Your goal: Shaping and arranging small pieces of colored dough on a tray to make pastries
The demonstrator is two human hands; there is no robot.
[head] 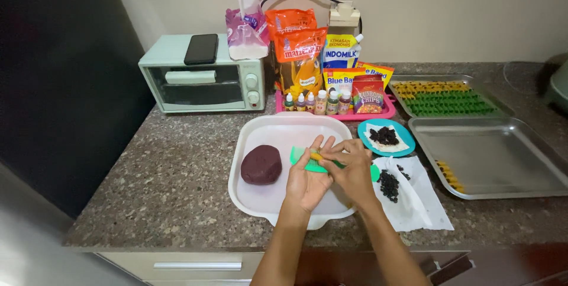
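Observation:
My left hand (306, 178) lies palm up over the white tray (260, 200), holding a green comb (303, 159) across its fingers. A small yellow bit of dough (315, 156) sits on the comb's teeth. My right hand (355, 170) crosses over from the right, its fingertips pressing on that dough and the comb. A round dark purple lump of dough (261, 165) rests on the tray, left of my hands.
A blue plate (386, 137) and a white paper (414, 200) both carry dark chips. Two metal baking trays sit at right: the near one (491, 156) has a few yellow pieces, the far one (444, 98) rows of yellow and green pieces. A mint toaster oven (201, 79), a pink tray of small bottles (331, 108) and packets stand behind.

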